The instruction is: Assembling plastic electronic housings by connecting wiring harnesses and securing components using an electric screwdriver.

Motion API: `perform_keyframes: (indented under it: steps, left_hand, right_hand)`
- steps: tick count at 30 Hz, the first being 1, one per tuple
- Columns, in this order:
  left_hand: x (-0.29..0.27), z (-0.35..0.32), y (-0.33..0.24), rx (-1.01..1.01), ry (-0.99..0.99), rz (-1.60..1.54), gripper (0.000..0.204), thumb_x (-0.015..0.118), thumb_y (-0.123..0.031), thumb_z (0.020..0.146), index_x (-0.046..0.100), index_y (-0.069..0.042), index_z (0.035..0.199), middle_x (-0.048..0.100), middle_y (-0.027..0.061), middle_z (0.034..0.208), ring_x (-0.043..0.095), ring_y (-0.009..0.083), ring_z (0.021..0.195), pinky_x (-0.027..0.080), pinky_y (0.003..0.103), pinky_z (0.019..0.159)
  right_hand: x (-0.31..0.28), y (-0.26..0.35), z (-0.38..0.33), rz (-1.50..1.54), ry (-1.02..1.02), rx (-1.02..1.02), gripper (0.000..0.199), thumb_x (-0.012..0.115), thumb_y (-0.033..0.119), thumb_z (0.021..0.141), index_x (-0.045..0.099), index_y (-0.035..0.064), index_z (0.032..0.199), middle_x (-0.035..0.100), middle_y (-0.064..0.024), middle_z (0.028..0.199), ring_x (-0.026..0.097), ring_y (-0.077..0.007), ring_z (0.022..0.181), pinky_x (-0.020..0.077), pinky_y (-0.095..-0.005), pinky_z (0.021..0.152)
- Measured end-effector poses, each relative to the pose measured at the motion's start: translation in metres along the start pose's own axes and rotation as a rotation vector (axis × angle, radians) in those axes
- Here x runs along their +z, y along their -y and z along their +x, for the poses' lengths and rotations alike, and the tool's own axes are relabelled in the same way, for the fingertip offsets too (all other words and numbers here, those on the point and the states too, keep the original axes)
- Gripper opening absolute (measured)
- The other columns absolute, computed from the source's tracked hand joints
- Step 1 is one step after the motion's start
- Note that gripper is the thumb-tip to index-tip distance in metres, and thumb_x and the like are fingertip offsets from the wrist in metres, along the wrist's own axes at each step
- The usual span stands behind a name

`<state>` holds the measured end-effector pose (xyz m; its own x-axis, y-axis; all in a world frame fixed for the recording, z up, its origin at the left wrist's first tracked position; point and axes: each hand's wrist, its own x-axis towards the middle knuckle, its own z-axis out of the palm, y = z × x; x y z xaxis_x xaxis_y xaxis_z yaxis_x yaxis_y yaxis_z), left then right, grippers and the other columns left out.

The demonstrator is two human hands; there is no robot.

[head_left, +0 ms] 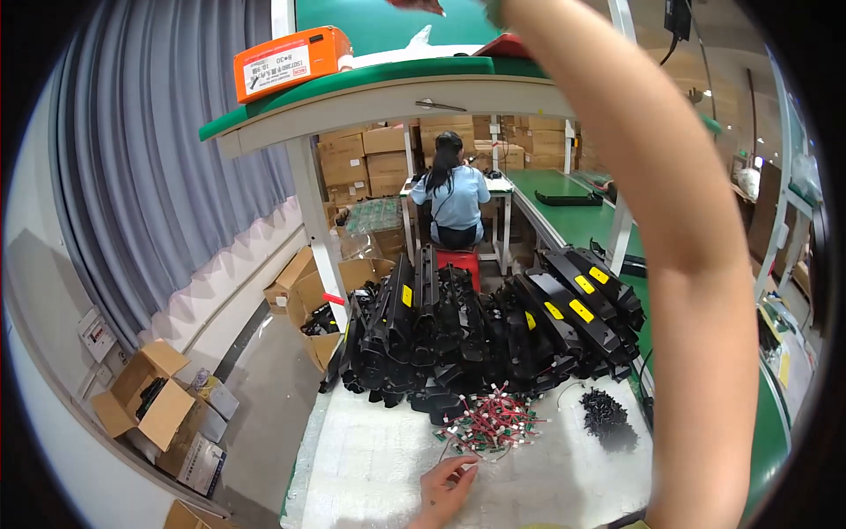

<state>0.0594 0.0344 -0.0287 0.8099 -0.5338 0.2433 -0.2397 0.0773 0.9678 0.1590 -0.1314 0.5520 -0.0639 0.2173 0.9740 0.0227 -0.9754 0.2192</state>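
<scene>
My left hand (448,490) is low over the white tabletop (361,458), thumb and fingertips drawn together on what looks like a thin wire with a small pale end. Just beyond it lies a tangled heap of red wire leads (493,421) with white connectors and green bits. My right forearm (696,300) rises along the right side and bends over the upper shelf; its hand is past the top edge. To the right of the leads sits a pile of small black parts (608,419). Long black plastic housings (432,326), several with yellow labels, are stacked behind the leads.
An orange box (291,63) stands on the green-edged shelf (397,69) above. A person in light blue (456,198) sits at a far table. Open cartons (150,397) are on the floor at left. A green bench (551,189) runs along the right.
</scene>
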Motion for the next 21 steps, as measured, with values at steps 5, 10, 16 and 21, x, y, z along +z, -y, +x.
perform_keyframes:
  steps: [5, 10, 16, 21]
  left_hand:
    - [-0.010, -0.009, -0.001, -0.085, 0.011, -0.026, 0.019, 0.067, -0.020, 0.087, 0.069, -0.014, 0.105, 0.070, 0.0044, 0.097, 0.054, 0.0179, 0.093, 0.047, 0.026, 0.076]
    - [-0.005, -0.008, -0.008, 0.131, 0.035, 0.097, 0.021, 0.068, -0.008, 0.081, 0.069, -0.008, 0.102, 0.068, 0.0064, 0.094, 0.060, 0.0106, 0.068, 0.049, 0.023, 0.059]
    - [-0.002, -0.009, -0.017, 0.051, 0.054, 0.094, 0.024, 0.069, -0.006, 0.079, 0.067, -0.006, 0.103, 0.067, 0.0067, 0.092, 0.059, 0.0127, 0.067, 0.049, 0.025, 0.061]
    - [-0.066, -0.075, -0.032, -0.186, 0.544, -0.117, 0.020, 0.067, -0.004, 0.081, 0.067, -0.003, 0.101, 0.068, 0.0076, 0.094, 0.062, 0.0140, 0.082, 0.050, 0.026, 0.072]
  right_hand:
    - [0.045, 0.023, -0.057, 0.458, 0.417, 0.091, 0.013, 0.067, 0.015, 0.074, 0.064, 0.0031, 0.074, 0.065, -0.0199, 0.073, 0.065, -0.0299, 0.071, 0.0490, -0.0379, 0.065]
    - [0.045, -0.014, -0.059, 0.237, 0.475, 0.058, 0.014, 0.066, 0.015, 0.073, 0.064, 0.0016, 0.074, 0.065, -0.0205, 0.076, 0.066, -0.0293, 0.074, 0.0499, -0.0380, 0.068]
    - [-0.153, -0.031, -0.184, 0.545, 0.685, 0.057, 0.052, 0.071, 0.025, 0.078, 0.055, -0.0082, 0.114, 0.066, -0.0206, 0.097, 0.064, -0.0295, 0.086, 0.0511, -0.0368, 0.075]
    - [-0.235, 0.059, -0.308, 1.748, 1.417, 0.181, 0.036, 0.064, 0.008, 0.085, 0.056, -0.0075, 0.117, 0.062, -0.0172, 0.110, 0.062, -0.0316, 0.094, 0.0507, -0.0367, 0.083]
